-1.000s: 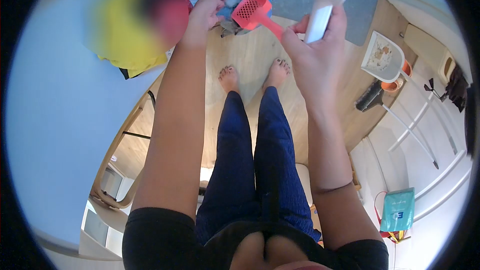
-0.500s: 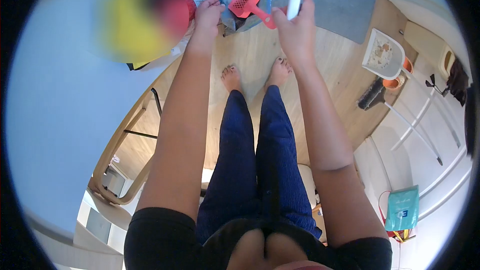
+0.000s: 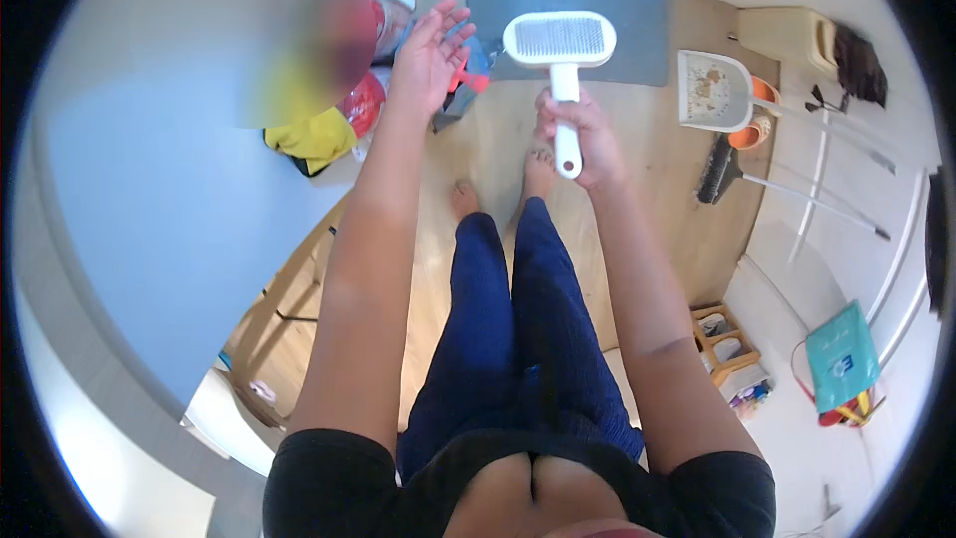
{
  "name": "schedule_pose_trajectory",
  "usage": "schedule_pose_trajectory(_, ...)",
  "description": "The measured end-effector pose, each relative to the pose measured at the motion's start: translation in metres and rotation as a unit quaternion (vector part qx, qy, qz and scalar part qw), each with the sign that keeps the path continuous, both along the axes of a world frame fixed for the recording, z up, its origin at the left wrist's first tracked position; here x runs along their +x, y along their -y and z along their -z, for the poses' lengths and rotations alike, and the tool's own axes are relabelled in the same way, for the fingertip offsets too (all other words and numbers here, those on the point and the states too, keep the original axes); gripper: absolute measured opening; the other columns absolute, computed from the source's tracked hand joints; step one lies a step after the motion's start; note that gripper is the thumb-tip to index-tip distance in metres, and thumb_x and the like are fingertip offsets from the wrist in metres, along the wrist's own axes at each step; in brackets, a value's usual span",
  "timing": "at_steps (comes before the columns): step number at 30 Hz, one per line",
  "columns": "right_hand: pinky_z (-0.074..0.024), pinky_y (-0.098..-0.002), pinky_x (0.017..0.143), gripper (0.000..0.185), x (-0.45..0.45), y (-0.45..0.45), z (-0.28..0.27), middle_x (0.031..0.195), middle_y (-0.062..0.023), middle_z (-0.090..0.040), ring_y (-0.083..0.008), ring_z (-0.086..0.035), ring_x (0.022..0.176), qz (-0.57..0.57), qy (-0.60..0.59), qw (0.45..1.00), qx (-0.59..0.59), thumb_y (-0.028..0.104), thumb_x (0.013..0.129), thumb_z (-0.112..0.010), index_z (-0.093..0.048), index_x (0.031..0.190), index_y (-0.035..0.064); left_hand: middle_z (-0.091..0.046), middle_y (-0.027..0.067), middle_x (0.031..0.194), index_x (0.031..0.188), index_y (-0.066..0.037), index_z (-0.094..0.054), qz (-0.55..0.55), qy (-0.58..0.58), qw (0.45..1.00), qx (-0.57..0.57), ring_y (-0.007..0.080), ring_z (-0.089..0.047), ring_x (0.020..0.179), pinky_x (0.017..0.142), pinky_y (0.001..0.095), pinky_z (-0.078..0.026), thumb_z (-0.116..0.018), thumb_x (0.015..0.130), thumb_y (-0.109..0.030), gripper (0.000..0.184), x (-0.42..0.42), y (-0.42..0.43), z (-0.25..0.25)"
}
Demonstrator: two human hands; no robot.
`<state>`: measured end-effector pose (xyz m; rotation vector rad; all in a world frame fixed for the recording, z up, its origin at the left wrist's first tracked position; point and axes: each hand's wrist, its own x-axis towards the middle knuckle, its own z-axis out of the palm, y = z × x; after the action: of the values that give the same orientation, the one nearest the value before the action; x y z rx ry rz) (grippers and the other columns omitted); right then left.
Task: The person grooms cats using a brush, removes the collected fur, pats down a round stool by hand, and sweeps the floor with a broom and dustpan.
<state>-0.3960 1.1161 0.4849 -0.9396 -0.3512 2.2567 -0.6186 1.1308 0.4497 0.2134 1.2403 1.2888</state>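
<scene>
A white pet grooming brush (image 3: 566, 65) with a wide head of fine metal bristles is gripped by its handle in my right hand (image 3: 590, 134). The bristles face up toward me, and the handle's end with its small hole points back at my body. My left hand (image 3: 434, 55) is raised, palm up, with the fingers spread and nothing in it. Just beside and below it, a red scoop (image 3: 472, 80) lies on a blue-grey bag (image 3: 460, 105). Most of the scoop is hidden behind my left hand.
A pale table (image 3: 149, 199) fills the left, with a yellow cloth (image 3: 314, 139) at its edge. A grey mat (image 3: 637, 20) covers the floor ahead. Along the right wall are a dustpan (image 3: 742, 90), a broom (image 3: 715, 171), orange bowls (image 3: 747, 134) and a hanging teal bag (image 3: 842, 357).
My right hand has drawn the brush closer and turned its bristles into view. My left hand has turned palm up near the bag. The view has shifted, and one foot has stepped.
</scene>
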Motion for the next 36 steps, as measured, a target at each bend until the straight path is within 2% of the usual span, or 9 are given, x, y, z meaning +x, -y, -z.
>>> schedule_pose_trajectory(7,-0.0462,-0.0247,0.047,0.033,0.050,0.037,-0.086,0.078,-0.0048,-0.054,-0.0098,-0.054,0.056,0.043,-0.022,0.999,-0.007,0.004,0.081,-0.059,-0.045,0.110,0.0060,-0.052,0.0071,0.126,0.128,-0.008,-0.051,0.137,0.027,0.987,0.084,0.0201,-0.051,0.111,0.095,0.0327,-0.040,-0.049,0.095,-0.026,0.038,0.082,-0.015,-0.108)
schedule_pose_trajectory(9,-0.0445,-0.0245,0.045,0.035,0.063,0.051,-0.106,0.076,-0.0047,-0.052,-0.0096,-0.051,0.055,0.083,-0.084,0.993,-0.027,0.004,0.082,-0.057,-0.042,0.114,0.0073,-0.054,0.0064,0.124,0.121,-0.005,-0.058,0.300,-0.232,0.909,0.170,0.0164,-0.052,0.107,0.092,0.0303,-0.043,-0.058,0.091,-0.019,0.033,0.102,-0.001,-0.140)
schedule_pose_trajectory(17,-0.0398,-0.0229,0.041,0.029,0.102,0.102,-0.148,0.073,-0.0050,-0.048,-0.0092,-0.048,0.054,0.181,-0.184,0.961,-0.094,0.005,0.084,-0.053,-0.038,0.109,0.0078,-0.062,0.0029,0.085,0.087,0.002,-0.067,0.407,-0.532,0.697,0.257,0.0130,-0.058,0.075,0.066,0.0263,-0.046,-0.066,0.083,-0.011,0.014,0.159,0.029,-0.200)
schedule_pose_trajectory(20,-0.0384,-0.0231,0.040,0.027,0.101,0.103,-0.146,0.071,-0.0040,-0.048,-0.0094,-0.047,0.052,0.207,-0.098,0.969,-0.097,0.006,0.085,-0.053,-0.037,0.108,0.0076,-0.059,0.0006,0.075,0.084,0.001,-0.065,0.302,-0.534,0.730,0.302,0.0101,-0.055,0.070,0.061,0.0228,-0.043,-0.065,0.084,-0.012,0.013,0.157,0.021,-0.171)
schedule_pose_trajectory(22,-0.0380,-0.0236,0.039,0.036,0.094,0.102,-0.141,0.069,-0.0027,-0.048,-0.0093,-0.046,0.050,0.202,0.046,0.972,-0.111,0.007,0.087,-0.053,-0.036,0.118,0.0086,-0.057,-0.0017,0.072,0.088,-0.001,-0.065,0.209,-0.367,0.897,0.128,0.0090,-0.055,0.066,0.059,0.0248,-0.044,-0.063,0.086,-0.015,0.014,0.148,0.012,-0.155)
schedule_pose_trajectory(25,-0.0357,-0.0224,0.039,0.061,0.082,0.104,-0.149,0.068,-0.0019,-0.047,-0.0079,-0.043,0.049,0.203,0.129,0.966,-0.091,0.010,0.088,-0.053,-0.021,0.140,0.0177,-0.055,-0.0011,0.071,0.089,-0.003,-0.064,0.172,-0.270,0.945,0.064,0.0061,-0.048,0.065,0.058,0.0197,-0.038,-0.060,0.089,-0.013,0.011,0.133,0.010,-0.146)
schedule_pose_trajectory(33,-0.0334,-0.0235,0.037,0.063,0.052,0.094,-0.134,0.063,0.0011,-0.041,-0.0072,-0.039,0.046,0.166,0.095,0.979,-0.075,0.010,0.089,-0.056,-0.023,0.139,0.0273,-0.059,-0.0008,0.078,0.099,-0.003,-0.067,0.169,-0.612,0.764,0.116,0.0097,-0.052,0.067,0.066,0.0242,-0.044,-0.060,0.088,-0.022,0.023,0.072,0.017,-0.095)
schedule_pose_trajectory(35,-0.0332,-0.0234,0.037,0.062,0.044,0.091,-0.132,0.063,0.0010,-0.041,-0.0072,-0.039,0.046,0.161,0.084,0.980,-0.080,0.009,0.089,-0.056,-0.023,0.139,0.0277,-0.064,0.0017,0.088,0.103,-0.003,-0.067,0.221,-0.354,0.909,-0.013,0.0111,-0.056,0.075,0.075,0.0253,-0.045,-0.061,0.088,-0.020,0.023,0.080,0.025,-0.130)
schedule_pose_trajectory(36,-0.0332,-0.0226,0.038,0.058,0.040,0.089,-0.131,0.065,0.0006,-0.042,-0.0074,-0.040,0.046,0.153,0.066,0.983,-0.071,0.010,0.089,-0.056,-0.025,0.136,0.0264,-0.064,0.0017,0.088,0.103,-0.003,-0.067,0.216,-0.354,0.910,-0.016,0.0111,-0.056,0.075,0.075,0.0253,-0.045,-0.061,0.088,-0.020,0.023,0.080,0.028,-0.131)
